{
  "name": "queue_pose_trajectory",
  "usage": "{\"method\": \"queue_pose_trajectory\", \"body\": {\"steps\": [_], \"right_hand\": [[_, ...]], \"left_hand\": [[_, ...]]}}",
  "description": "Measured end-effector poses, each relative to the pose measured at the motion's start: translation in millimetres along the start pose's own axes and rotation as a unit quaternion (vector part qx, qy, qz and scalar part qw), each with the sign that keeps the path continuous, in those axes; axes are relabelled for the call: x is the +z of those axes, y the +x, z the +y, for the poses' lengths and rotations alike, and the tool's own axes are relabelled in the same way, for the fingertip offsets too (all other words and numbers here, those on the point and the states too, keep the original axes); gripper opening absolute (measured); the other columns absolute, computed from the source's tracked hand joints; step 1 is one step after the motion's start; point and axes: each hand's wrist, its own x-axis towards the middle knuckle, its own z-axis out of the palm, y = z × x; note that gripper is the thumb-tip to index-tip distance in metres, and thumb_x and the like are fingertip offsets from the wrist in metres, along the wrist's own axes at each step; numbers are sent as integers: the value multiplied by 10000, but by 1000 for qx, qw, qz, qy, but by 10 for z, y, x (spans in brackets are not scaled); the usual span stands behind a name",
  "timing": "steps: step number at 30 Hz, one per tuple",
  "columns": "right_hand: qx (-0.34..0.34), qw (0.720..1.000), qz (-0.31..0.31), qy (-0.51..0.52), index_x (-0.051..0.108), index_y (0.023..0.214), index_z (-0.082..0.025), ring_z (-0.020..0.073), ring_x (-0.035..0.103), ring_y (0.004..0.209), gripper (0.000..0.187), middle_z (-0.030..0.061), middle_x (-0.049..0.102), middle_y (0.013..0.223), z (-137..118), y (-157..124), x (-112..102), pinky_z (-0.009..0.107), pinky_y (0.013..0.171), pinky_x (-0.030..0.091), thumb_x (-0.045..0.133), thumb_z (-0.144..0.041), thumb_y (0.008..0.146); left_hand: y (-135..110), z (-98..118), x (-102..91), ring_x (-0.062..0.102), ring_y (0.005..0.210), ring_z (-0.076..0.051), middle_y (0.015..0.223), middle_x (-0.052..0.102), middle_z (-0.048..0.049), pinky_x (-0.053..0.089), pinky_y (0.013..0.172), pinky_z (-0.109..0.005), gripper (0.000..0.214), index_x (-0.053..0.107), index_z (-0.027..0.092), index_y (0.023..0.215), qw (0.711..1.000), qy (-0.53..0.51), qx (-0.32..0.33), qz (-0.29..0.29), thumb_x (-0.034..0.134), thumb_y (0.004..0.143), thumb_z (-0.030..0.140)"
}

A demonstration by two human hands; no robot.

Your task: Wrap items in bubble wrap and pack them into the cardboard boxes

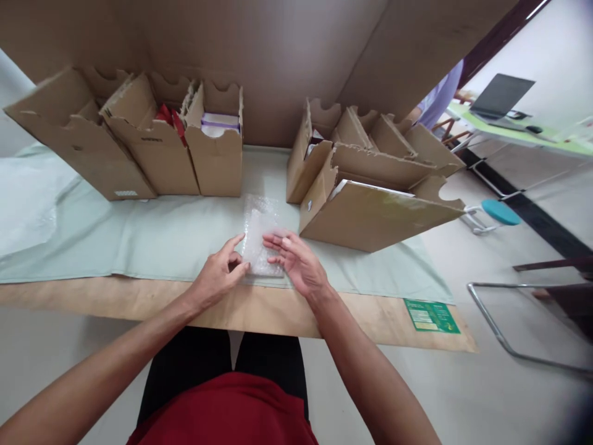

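Note:
A clear bubble-wrap pouch [259, 225] lies flat on the pale green cloth [152, 241] near the table's front edge. My left hand [220, 272] touches its near left corner, thumb and fingers pinched on the edge. My right hand [296, 259] rests on the pouch's right side with fingers stretched out flat over it. Whatever is inside the pouch cannot be made out.
Three cardboard bins [139, 136] stand at the back left, one with red items [169, 117], one with white and purple packs [220, 122]. More cardboard bins [370, 185] lie at the right. A green label [430, 315] sits on the wooden table edge [259, 309]. A person's sleeve [440, 99], laptop [503, 96] and stool [498, 213] are at far right.

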Motion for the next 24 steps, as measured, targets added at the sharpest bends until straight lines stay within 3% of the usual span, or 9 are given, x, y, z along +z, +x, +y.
{"method": "queue_pose_trajectory", "body": {"steps": [5, 9, 12, 14, 16, 19, 21, 24], "right_hand": [[23, 1000, 12, -3, 494, 1412, -253, 266, 672, 1150, 759, 105, 721, 1247, 161, 169, -82, 314, 732, 578, 841, -396, 752], [4, 1000, 26, -10, 293, 1598, -317, 249, 692, 1115, 1018, 79, 686, 1259, 199, 156, -81, 330, 751, 601, 854, -366, 750], [-29, 998, 23, -52, 247, 1627, -338, 253, 685, 1160, 980, 96, 648, 1352, 199, 97, -93, 383, 836, 610, 790, -394, 813], [-84, 984, -1, -155, 348, 1590, -328, 265, 655, 1233, 803, 106, 629, 1413, 192, -2, -125, 435, 932, 587, 717, -394, 880], [-163, 931, -36, -326, 521, 1483, -300, 287, 599, 1319, 595, 107, 630, 1440, 193, -135, -173, 499, 1053, 516, 683, -342, 911], [-251, 779, -75, -570, 667, 1320, -224, 336, 536, 1385, 405, 146, 631, 1453, 236, -296, -237, 560, 1121, 427, 681, -221, 915], [-278, 699, -78, -654, 690, 1271, -185, 344, 560, 1357, 318, 175, 647, 1430, 285, -328, -256, 547, 1073, 448, 625, -169, 960], [-317, 649, -64, -688, 718, 1167, -163, 311, 662, 1189, 255, 161, 735, 1279, 331, -301, -243, 486, 976, 478, 502, -140, 1033]], "left_hand": [[11, -121, 212, 645, 845, -216, 819, 692, -13, 499, 867, -378, 566, 518, 148, 1452, 979, 148, 65, 120, 569, 891, 192], [-16, -155, 214, 626, 885, -253, 889, 693, -49, 499, 840, -393, 532, 552, 162, 1432, 956, 247, 94, 124, 611, 904, 188], [-22, -153, 182, 628, 979, -284, 1129, 672, -136, 521, 865, -430, 492, 588, 161, 1408, 940, 293, 108, 136, 629, 922, 220], [-20, -156, 161, 627, 1045, -305, 1291, 614, -182, 530, 905, -464, 451, 622, 173, 1380, 932, 310, 119, 147, 629, 933, 234], [-16, -169, 138, 620, 1115, -339, 1385, 568, -209, 528, 947, -505, 396, 662, 177, 1332, 927, 322, 130, 143, 627, 945, 250], [-13, -198, 92, 584, 1252, -398, 1484, 506, -251, 512, 1002, -559, 336, 701, 156, 1267, 925, 328, 150, 123, 600, 974, 286], [-20, -214, 48, 539, 1345, -416, 1536, 475, -263, 487, 1052, -585, 344, 702, 147, 1259, 926, 319, 175, 103, 578, 992, 325], [-51, -224, -39, 467, 1439, -430, 1562, 478, -262, 444, 1113, -618, 436, 673, 139, 1307, 924, 307, 225, 44, 618, 965, 403]]}}
